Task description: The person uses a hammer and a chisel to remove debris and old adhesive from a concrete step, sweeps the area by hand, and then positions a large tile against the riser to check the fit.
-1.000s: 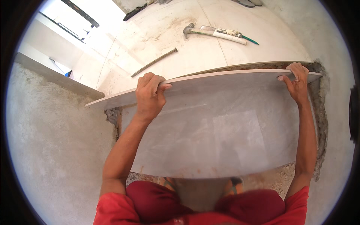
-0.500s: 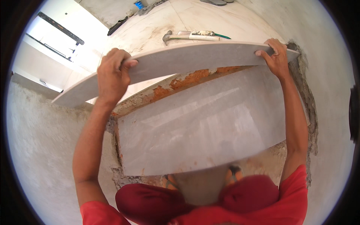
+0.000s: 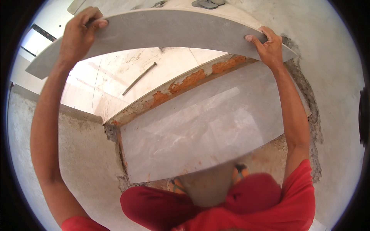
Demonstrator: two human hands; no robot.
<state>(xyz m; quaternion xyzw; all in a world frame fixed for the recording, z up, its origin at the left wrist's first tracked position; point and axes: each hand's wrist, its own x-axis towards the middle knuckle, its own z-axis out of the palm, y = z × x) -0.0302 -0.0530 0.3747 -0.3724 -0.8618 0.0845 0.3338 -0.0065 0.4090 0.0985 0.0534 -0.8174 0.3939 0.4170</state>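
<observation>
A long, narrow grey tile strip (image 3: 169, 29) is held up in front of me, its left end higher and farther from the ledge than its right. My left hand (image 3: 82, 34) is closed over the strip's upper edge near the left end, thumb on the near face. Near the other end, my right hand (image 3: 269, 47) grips the same edge. That right end is beside the broken groove in the wall. Below lies a wide grey tile slab (image 3: 204, 131) on the step, against a rough riser (image 3: 187, 81) with exposed orange patches.
Beyond the riser, a thin metal rod (image 3: 139, 78) rests on the pale upper floor (image 3: 110, 88). Sandals (image 3: 207, 4) lie at the far side. Plastered walls (image 3: 335, 96) close in on both sides, with a chipped groove (image 3: 308, 92) at right. My feet are at the slab's near edge.
Both hands have lifted the strip upward and away, the left end more, moving left. The rod now shows beneath it, while the hammer is no longer visible.
</observation>
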